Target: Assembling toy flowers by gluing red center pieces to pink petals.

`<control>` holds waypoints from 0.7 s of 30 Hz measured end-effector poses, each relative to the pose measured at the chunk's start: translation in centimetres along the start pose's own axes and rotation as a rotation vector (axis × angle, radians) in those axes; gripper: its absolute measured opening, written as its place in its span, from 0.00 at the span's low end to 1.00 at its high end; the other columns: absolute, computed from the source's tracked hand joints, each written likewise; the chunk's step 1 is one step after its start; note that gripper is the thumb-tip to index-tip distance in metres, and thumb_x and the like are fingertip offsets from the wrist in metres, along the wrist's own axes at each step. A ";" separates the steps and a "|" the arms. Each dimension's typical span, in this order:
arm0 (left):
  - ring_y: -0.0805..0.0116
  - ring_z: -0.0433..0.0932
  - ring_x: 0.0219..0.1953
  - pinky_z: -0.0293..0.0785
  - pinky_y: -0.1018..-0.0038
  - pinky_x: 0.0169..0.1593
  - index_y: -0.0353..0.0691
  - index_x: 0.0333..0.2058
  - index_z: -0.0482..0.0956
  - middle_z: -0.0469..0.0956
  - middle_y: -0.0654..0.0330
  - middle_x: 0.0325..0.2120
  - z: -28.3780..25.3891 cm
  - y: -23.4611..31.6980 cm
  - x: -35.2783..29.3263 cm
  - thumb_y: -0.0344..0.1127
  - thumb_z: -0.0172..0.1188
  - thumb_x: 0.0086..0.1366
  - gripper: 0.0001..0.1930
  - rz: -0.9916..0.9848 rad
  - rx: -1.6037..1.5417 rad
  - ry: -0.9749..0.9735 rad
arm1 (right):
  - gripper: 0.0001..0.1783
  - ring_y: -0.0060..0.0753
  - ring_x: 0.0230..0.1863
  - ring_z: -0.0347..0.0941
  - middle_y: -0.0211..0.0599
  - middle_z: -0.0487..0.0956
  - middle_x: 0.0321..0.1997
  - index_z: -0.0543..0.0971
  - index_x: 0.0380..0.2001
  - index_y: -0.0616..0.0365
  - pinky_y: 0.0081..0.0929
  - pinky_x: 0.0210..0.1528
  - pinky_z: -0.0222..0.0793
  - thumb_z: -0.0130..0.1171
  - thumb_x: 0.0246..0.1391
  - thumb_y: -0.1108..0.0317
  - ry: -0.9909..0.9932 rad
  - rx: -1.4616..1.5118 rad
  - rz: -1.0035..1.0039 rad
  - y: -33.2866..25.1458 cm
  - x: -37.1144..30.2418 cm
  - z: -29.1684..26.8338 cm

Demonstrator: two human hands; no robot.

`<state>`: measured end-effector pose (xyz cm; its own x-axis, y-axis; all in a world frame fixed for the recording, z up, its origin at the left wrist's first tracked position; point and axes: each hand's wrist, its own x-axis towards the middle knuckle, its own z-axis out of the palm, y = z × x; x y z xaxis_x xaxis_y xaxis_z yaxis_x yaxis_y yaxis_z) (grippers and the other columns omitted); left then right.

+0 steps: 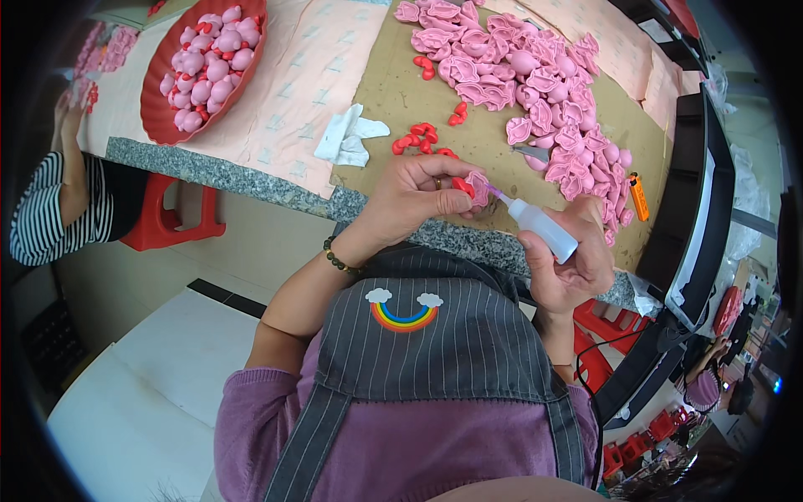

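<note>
Between the thumb and fingers of my left hand is a small red piece together with a ruffled pink piece. My right hand grips a white squeeze bottle, tilted so its purple nozzle points at the pink piece. The tip is at or very near that piece; actual contact is hard to tell. Just beyond my left hand, several glossy red curved pieces lie on the brown board. A big heap of pink ruffled pieces spreads past my right hand.
A red basin of pink balls with red parts stands at far left. A crumpled white cloth and an orange lighter lie on the table. The granite edge runs before me. Another person's arm is at left, near a red stool.
</note>
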<state>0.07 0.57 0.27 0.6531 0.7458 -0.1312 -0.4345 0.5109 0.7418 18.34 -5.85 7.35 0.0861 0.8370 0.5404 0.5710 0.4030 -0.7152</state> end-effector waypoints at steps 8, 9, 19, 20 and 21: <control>0.67 0.78 0.38 0.77 0.74 0.42 0.28 0.44 0.71 0.76 0.52 0.37 0.2 0.2 0.0 0.26 0.60 0.55 0.18 -0.024 -0.002 0.005 | 0.16 0.28 0.20 0.61 0.35 0.73 0.19 0.75 0.27 0.65 0.23 0.24 0.55 0.70 0.33 0.70 0.014 0.006 0.019 0.2 -0.2 0.3; 0.67 0.78 0.38 0.77 0.74 0.42 0.28 0.44 0.71 0.76 0.52 0.37 0.2 0.2 0.0 0.26 0.60 0.55 0.18 -0.024 -0.002 0.005 | 0.16 0.28 0.20 0.61 0.35 0.73 0.19 0.75 0.27 0.65 0.23 0.24 0.55 0.70 0.33 0.70 0.015 0.006 0.019 0.2 -0.2 0.3; 0.68 0.78 0.38 0.76 0.74 0.43 0.28 0.45 0.71 0.76 0.53 0.37 0.1 0.2 0.0 0.25 0.60 0.54 0.18 -0.011 -0.011 -0.005 | 0.15 0.27 0.22 0.61 0.36 0.72 0.21 0.75 0.26 0.68 0.22 0.25 0.55 0.68 0.34 0.72 0.000 0.008 0.013 0.3 -0.2 0.1; 0.68 0.78 0.38 0.76 0.74 0.43 0.28 0.45 0.71 0.76 0.53 0.37 0.2 0.2 0.0 0.25 0.60 0.55 0.18 -0.009 -0.003 -0.004 | 0.13 0.26 0.24 0.61 0.37 0.72 0.22 0.75 0.26 0.70 0.21 0.27 0.54 0.66 0.36 0.74 -0.013 0.016 0.009 0.3 -0.3 0.1; 0.68 0.78 0.38 0.76 0.74 0.43 0.28 0.45 0.71 0.76 0.53 0.37 0.1 0.2 0.0 0.25 0.60 0.55 0.18 -0.010 -0.003 -0.005 | 0.13 0.26 0.24 0.61 0.37 0.72 0.22 0.75 0.26 0.70 0.21 0.27 0.54 0.66 0.36 0.74 -0.013 0.016 0.010 0.3 -0.3 0.1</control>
<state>0.05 0.60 0.50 0.6602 0.7388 -0.1355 -0.4297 0.5194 0.7386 18.47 -5.94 6.92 0.0808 0.8456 0.5277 0.5572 0.4006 -0.7274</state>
